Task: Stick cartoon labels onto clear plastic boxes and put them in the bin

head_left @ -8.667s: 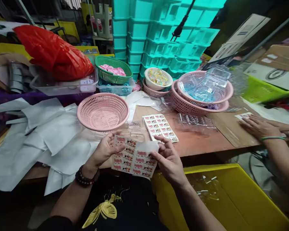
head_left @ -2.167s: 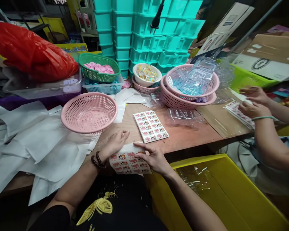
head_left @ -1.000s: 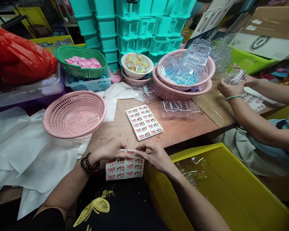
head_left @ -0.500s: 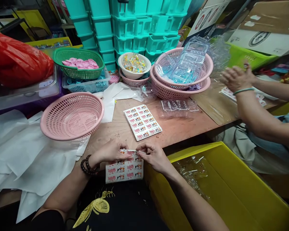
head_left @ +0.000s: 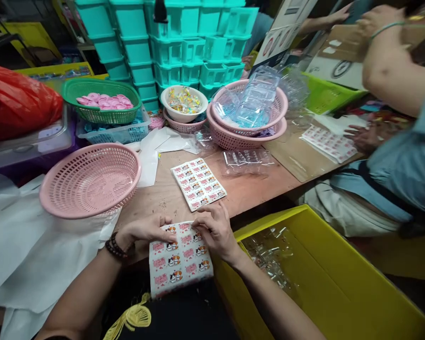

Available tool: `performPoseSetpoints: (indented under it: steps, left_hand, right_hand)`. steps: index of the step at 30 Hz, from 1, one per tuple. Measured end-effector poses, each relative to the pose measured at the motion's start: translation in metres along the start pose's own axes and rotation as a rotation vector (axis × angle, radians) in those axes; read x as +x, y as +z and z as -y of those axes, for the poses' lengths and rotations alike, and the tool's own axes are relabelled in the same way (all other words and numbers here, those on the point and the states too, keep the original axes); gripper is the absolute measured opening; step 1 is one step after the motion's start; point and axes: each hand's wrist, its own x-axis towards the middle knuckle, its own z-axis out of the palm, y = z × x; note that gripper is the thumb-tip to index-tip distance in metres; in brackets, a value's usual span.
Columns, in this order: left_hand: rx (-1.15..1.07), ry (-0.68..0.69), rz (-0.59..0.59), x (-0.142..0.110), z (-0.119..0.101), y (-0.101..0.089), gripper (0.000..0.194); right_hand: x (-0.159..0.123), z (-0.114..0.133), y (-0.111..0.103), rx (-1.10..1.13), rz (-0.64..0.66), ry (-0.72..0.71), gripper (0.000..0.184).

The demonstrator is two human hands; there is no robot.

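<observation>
A sticker sheet [head_left: 180, 264] printed with cats and pink lettering hangs over my lap at the table's front edge. My left hand [head_left: 147, 230] grips its upper left part, thumb lying across the printed face. At the upper right edge, the bent fingers of my right hand [head_left: 215, 232] pinch the same sheet; the fingertips are partly hidden. Just beyond my hands, a stack of matching sticker sheets [head_left: 199, 183] lies flat on the wooden table [head_left: 154, 196].
An empty pink basket [head_left: 90, 179] stands left beside white paper sheets [head_left: 24, 236]. Behind are pink baskets with clear plastic trays [head_left: 255, 101] and teal bins [head_left: 177, 47]. A yellow crate [head_left: 326, 264] sits at lower right. A co-worker's arm [head_left: 389, 66] reaches across the far right.
The sheet in my hands has turned more face-up, and its raised upper edge now looks flatter. The co-worker has leaned in, one arm raised toward the cardboard box. My view has shifted right.
</observation>
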Motion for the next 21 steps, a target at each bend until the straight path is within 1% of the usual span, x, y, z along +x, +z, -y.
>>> performPoseSetpoints:
  steps: [2, 4, 5, 7, 8, 9, 10, 11, 12, 13, 15, 17, 18, 19, 21]
  left_hand:
    - [-0.084, 0.015, 0.027, -0.001, 0.007, -0.004, 0.047]
    - [-0.094, 0.021, 0.017, -0.001, 0.012, -0.007, 0.044]
    - [-0.07, 0.017, 0.002, -0.002, 0.014, -0.008, 0.042]
    - [0.034, 0.028, -0.035, -0.003, 0.015, -0.01, 0.037]
    - [0.114, 0.067, -0.049, -0.004, 0.015, -0.011, 0.035]
    - [0.207, 0.133, -0.061, -0.005, 0.014, -0.011, 0.034]
    - [0.304, 0.212, -0.072, -0.007, 0.012, -0.011, 0.033]
    - [0.4, 0.285, -0.089, -0.009, 0.009, -0.011, 0.032]
    - [0.495, 0.333, -0.115, -0.012, 0.007, -0.01, 0.03]
    - [0.586, 0.346, -0.151, -0.015, 0.004, -0.008, 0.027]
    - [0.738, 0.302, -0.253, -0.022, 0.001, -0.004, 0.019]
    - [0.819, 0.276, -0.353, -0.026, 0.002, -0.001, 0.012]
    - [0.816, 0.293, -0.393, -0.028, 0.004, -0.001, 0.011]
    - [0.781, 0.325, -0.419, -0.028, 0.006, -0.001, 0.013]
    - [0.624, 0.393, -0.43, -0.025, 0.009, -0.003, 0.018]
  right_hand:
    - [-0.002, 0.002, -0.001, 0.114, -0.012, 0.03, 0.011]
    - [-0.003, 0.002, -0.005, 0.39, -0.009, 0.143, 0.01]
    - [-0.003, -0.001, -0.01, 0.56, -0.022, 0.211, 0.014]
    - [0.001, -0.015, -0.028, 0.828, -0.108, 0.315, 0.021]
    - [0.005, -0.026, -0.041, 0.888, -0.186, 0.344, 0.02]
    - [0.01, -0.039, -0.057, 0.888, -0.286, 0.369, 0.017]
    - [0.016, -0.055, -0.074, 0.834, -0.406, 0.397, 0.013]
    - [0.023, -0.071, -0.091, 0.746, -0.537, 0.439, 0.015]
    - [0.03, -0.089, -0.107, 0.635, -0.654, 0.494, 0.024]
    - [0.038, -0.105, -0.121, 0.532, -0.736, 0.554, 0.032]
    - [0.055, -0.136, -0.14, 0.423, -0.821, 0.62, 0.045]
    - [0.07, -0.161, -0.144, 0.368, -0.863, 0.64, 0.054]
    - [0.077, -0.171, -0.142, 0.343, -0.88, 0.646, 0.058]
    - [0.082, -0.18, -0.139, 0.32, -0.89, 0.653, 0.063]
    - [0.091, -0.196, -0.129, 0.283, -0.899, 0.668, 0.075]
